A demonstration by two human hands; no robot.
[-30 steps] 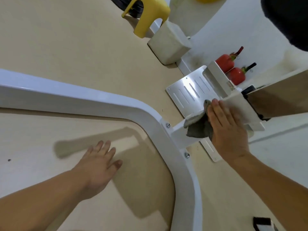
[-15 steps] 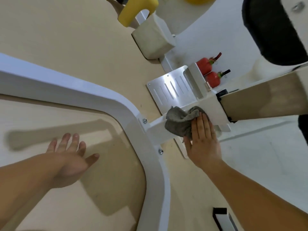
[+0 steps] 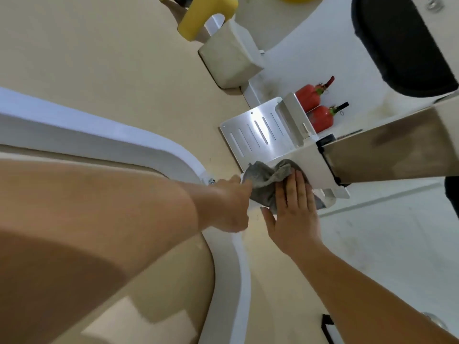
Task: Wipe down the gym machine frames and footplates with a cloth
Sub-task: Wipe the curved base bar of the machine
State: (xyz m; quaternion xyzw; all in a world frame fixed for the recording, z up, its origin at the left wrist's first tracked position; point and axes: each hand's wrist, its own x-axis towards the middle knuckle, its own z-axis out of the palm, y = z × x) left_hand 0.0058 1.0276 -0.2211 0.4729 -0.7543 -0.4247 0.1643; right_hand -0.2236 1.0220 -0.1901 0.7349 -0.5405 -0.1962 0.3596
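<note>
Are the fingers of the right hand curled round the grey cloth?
No, the right hand lies flat on the grey cloth, its fingers straight.

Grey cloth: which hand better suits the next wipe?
Probably right: the right hand lies flat on the grey cloth, pressing it onto the white frame; the left hand only meets its edge.

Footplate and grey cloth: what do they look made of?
Footplate: probably bare brushed metal, steel or aluminium; silvery sheen, glare streaks, punched slots. Cloth: soft grey fabric, possibly microfibre; matte and crumpled into loose folds.
</note>
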